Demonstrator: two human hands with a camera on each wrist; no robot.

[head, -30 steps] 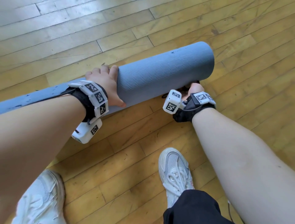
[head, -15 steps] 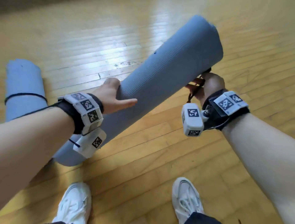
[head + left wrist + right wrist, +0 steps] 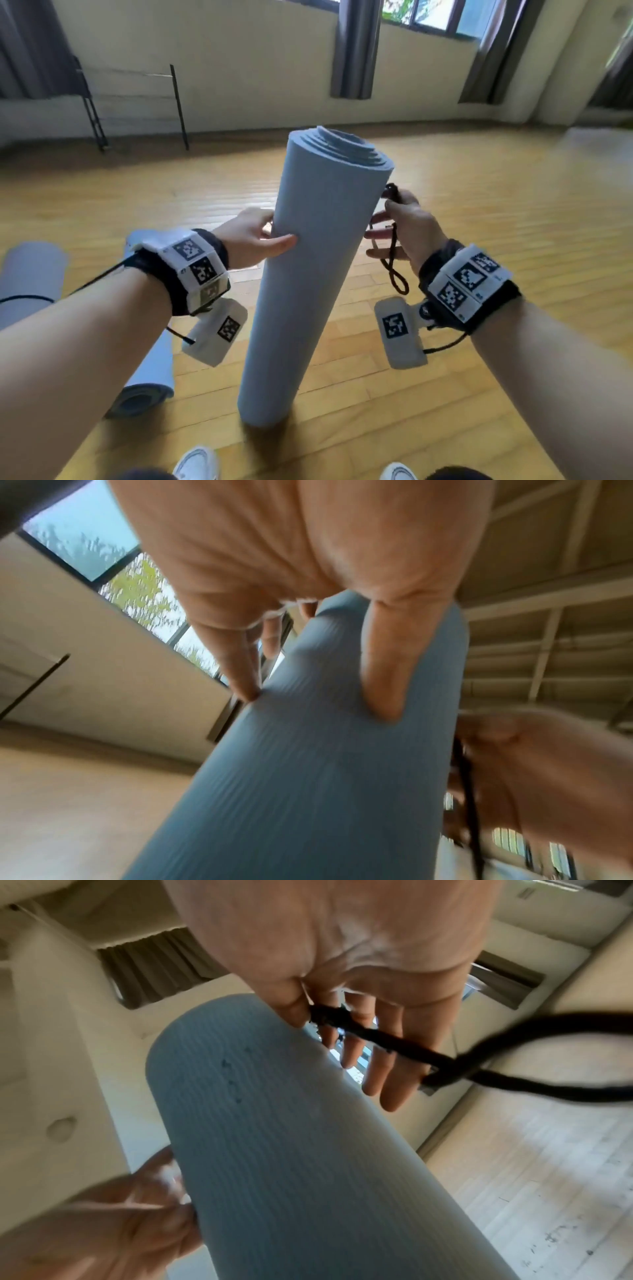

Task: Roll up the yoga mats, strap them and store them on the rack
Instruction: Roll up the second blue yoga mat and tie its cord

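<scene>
A rolled blue-grey yoga mat stands on end on the wood floor in front of me. My left hand grips its left side a little above the middle, thumb across the front and fingers behind. In the left wrist view the thumb and a fingertip dent the mat. My right hand is at the mat's right side and pinches a black strap between thumb and forefinger. The other fingers are straight, and the strap's loop hangs free beside the mat.
Two more rolled mats lie on the floor at my left, one with a black strap round it, the other nearer my feet. A black metal rack stands against the far wall at back left. My white shoes are below.
The mat lay on the floor a second ago, was tilted up by both hands, and now stands on end. My view has lifted from the floor to the room.
</scene>
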